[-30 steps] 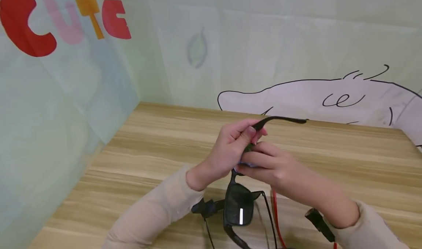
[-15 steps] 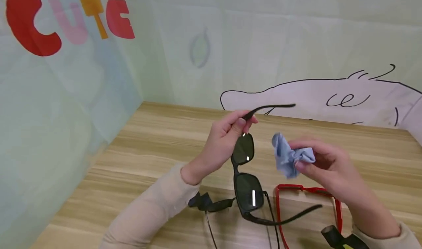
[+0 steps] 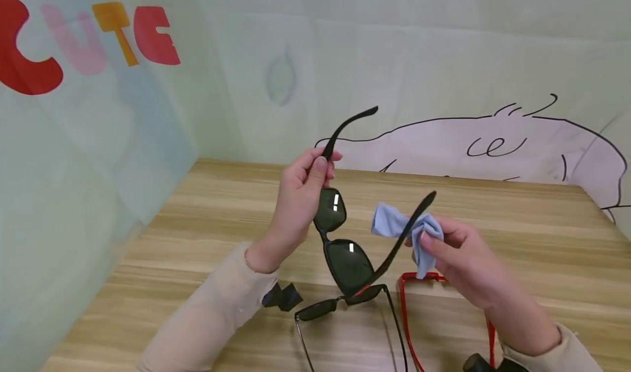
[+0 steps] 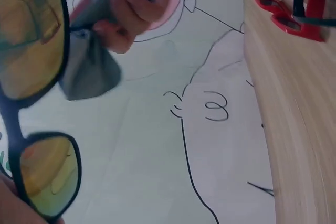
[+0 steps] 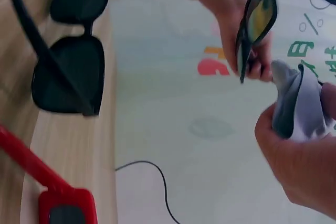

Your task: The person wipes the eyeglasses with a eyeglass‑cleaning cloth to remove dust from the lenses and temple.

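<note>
Black sunglasses [image 3: 349,264] hang tilted above the table in the head view, both temples unfolded. My left hand [image 3: 298,207] pinches them near one hinge, thumb against the temple's base. In my right hand [image 3: 468,262] a crumpled light-blue cloth [image 3: 391,220] is gripped between thumb and fingers, just beside the free temple. The left wrist view shows the mirrored lenses [image 4: 50,171] close up, with the cloth [image 4: 92,69] behind them. From the right wrist, the cloth [image 5: 299,100] appears in my fingers and the held sunglasses [image 5: 260,14] beyond it.
Below the hands, a second pair of dark sunglasses [image 3: 317,309] stands on the wooden table [image 3: 207,218]. Red-framed glasses [image 3: 405,317] lie to their right, partly behind my right forearm. A printed sheet [image 3: 384,76] covers the walls behind and at left.
My right hand has drawn the cloth away from the lens, then come back leftward beside the free temple. The left hand has raised and turned the sunglasses, so both lenses show.
</note>
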Available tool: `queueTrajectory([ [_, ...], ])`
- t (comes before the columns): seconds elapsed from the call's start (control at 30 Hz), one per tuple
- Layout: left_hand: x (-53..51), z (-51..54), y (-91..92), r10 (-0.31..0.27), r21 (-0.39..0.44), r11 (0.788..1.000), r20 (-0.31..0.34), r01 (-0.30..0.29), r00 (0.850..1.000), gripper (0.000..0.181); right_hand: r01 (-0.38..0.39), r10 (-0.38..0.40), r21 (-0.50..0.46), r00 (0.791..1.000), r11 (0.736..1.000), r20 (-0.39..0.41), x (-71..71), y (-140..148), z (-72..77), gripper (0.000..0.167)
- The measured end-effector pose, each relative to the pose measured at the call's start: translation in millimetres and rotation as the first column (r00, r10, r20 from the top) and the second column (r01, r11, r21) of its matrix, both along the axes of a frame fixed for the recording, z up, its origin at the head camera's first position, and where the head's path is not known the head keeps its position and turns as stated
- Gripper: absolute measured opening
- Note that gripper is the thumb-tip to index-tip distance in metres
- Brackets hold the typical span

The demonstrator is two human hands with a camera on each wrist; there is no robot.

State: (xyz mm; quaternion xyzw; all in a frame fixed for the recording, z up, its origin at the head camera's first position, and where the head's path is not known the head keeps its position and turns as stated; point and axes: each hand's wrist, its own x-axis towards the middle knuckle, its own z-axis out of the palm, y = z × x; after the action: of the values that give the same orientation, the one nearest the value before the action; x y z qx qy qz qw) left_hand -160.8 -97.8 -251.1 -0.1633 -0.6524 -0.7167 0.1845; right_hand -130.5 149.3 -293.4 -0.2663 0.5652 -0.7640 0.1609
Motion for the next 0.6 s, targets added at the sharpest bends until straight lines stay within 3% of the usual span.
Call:
queueTrajectory([
  [0.1,-3.6,-4.0,-2.0,0.072,-0.054,0.996,-0.042,-0.074,0.996,0.021,-0.160,0.162,-0.039,0.986,0.986,0.036,0.7,-9.6,-0.4,0.031],
  [0.17,-6.1,-7.0,-1.3,0.108,-0.075,0.991,-0.066,-0.113,0.992,0.020,-0.275,0.276,-0.087,0.961,0.958,0.006,1.9,-13.1,-0.4,0.033],
  [0.23,-7.2,-8.3,-0.9,0.141,-0.082,0.986,-0.077,-0.147,0.987,0.020,-0.403,0.400,-0.140,0.915,0.905,-0.044,2.1,-14.8,1.6,0.039],
  [0.33,-7.7,-8.4,-1.0,0.178,-0.079,0.980,-0.075,-0.184,0.981,0.019,-0.565,0.547,-0.192,0.825,0.803,-0.139,0.9,-13.9,5.8,0.049],
  [0.37,-7.5,-8.2,-1.2,0.187,-0.080,0.978,-0.076,-0.193,0.979,0.019,-0.580,0.557,-0.164,0.813,0.798,-0.168,0.8,-12.6,7.7,0.051],
  [0.4,-7.7,-8.1,-1.3,0.191,-0.081,0.977,-0.078,-0.197,0.979,0.019,-0.569,0.544,-0.123,0.818,0.813,-0.186,1.3,-11.8,9.5,0.051],
  [0.47,-7.9,-8.3,-1.4,0.192,-0.087,0.976,-0.083,-0.199,0.978,0.019,-0.491,0.474,-0.009,0.845,0.871,-0.246,2.9,-10.5,11.0,0.049],
  [0.53,-8.4,-8.8,-0.9,0.190,-0.090,0.976,-0.089,-0.198,0.978,0.019,-0.351,0.367,0.108,0.875,0.930,-0.316,4.9,-11.6,10.8,0.042],
  [0.6,-8.5,-9.5,-0.1,0.192,-0.097,0.975,-0.099,-0.202,0.976,0.019,-0.218,0.255,0.142,0.896,0.966,-0.363,6.5,-16.3,8.4,0.038],
])
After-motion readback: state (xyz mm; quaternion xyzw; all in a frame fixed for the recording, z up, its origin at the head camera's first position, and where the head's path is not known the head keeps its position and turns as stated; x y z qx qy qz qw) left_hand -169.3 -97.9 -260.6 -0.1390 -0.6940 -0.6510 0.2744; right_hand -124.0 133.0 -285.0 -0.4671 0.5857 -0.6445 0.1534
